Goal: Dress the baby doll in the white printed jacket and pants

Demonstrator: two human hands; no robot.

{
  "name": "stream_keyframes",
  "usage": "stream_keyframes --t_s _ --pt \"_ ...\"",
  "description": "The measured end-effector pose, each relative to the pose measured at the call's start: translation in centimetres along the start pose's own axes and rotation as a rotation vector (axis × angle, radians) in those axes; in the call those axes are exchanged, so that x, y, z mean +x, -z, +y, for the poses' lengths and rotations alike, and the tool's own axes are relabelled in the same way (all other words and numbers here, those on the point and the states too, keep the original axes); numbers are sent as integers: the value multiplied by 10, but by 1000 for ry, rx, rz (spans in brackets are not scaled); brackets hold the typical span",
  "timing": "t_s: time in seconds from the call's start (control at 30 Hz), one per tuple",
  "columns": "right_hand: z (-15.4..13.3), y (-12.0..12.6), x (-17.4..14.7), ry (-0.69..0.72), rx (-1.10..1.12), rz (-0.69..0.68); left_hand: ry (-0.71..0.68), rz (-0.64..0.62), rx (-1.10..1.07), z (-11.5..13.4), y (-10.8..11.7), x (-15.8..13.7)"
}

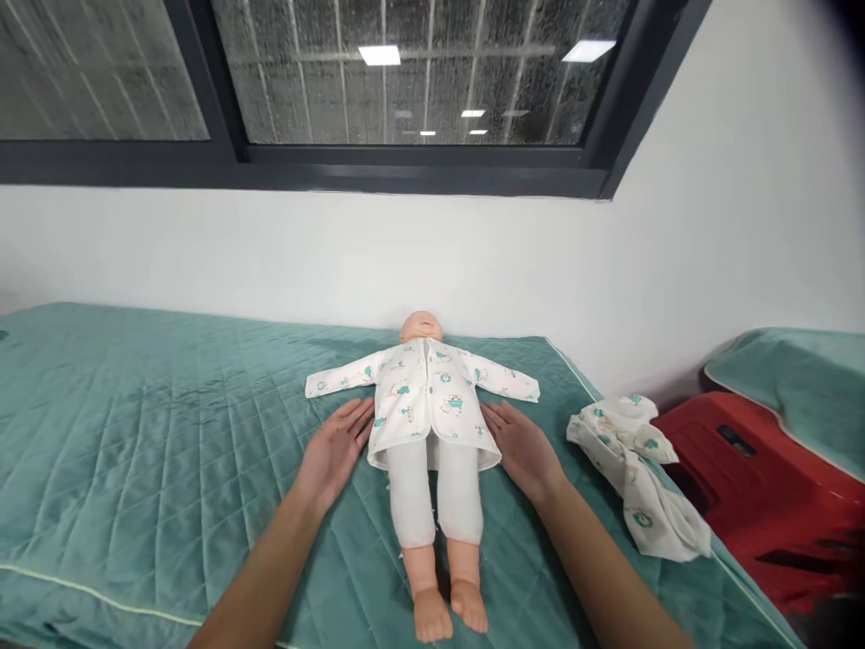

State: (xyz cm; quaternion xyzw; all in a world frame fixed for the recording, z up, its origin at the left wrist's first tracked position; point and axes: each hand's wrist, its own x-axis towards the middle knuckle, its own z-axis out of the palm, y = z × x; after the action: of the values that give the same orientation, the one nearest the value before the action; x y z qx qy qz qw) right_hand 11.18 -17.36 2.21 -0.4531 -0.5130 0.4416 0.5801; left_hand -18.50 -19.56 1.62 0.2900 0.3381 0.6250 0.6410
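Observation:
A baby doll (419, 568) lies on its back on a green quilted cover, its head toward the wall and its bare feet toward me. It wears a white printed jacket (405, 397) with sleeves spread out to both sides. White cloth covers its legs down to the shins. My left hand (334, 451) rests at the jacket's left edge, palm turned inward and fingers stretched out. On the other side my right hand (523, 448) lies against the jacket's right edge, its fingers also extended. Neither hand grips anything.
Crumpled white printed cloth (641, 482) lies to the right on the green quilted cover (168, 451). Beyond that edge stands a red plastic object (763, 487), partly under another green cloth (804, 388). A white wall (304, 252) and a dark-framed window (419, 171) are behind.

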Motion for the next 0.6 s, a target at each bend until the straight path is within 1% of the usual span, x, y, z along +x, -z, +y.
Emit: stream_keyframes --t_s 0.07,0.13,0.2,0.27,0.33,0.43,0.6 --pt "2 -8 28 -131 112 -56 127 20 -76 1 -10 21" --pt "2 -18 51 -285 309 -93 234 0 -124 -1 -24 40" --pt "1 -26 65 -406 474 -101 324 -53 -192 -4 -38 57" --pt "-1 -31 72 -477 596 -87 385 -70 -262 -8 -49 71" --pt "-2 -31 73 -483 693 -70 411 -44 -303 -10 -54 84" --pt "-1 -25 75 -435 786 -72 438 -43 -328 -10 -58 99" --pt "3 -16 81 -407 811 -57 455 -60 -317 -12 -60 115"
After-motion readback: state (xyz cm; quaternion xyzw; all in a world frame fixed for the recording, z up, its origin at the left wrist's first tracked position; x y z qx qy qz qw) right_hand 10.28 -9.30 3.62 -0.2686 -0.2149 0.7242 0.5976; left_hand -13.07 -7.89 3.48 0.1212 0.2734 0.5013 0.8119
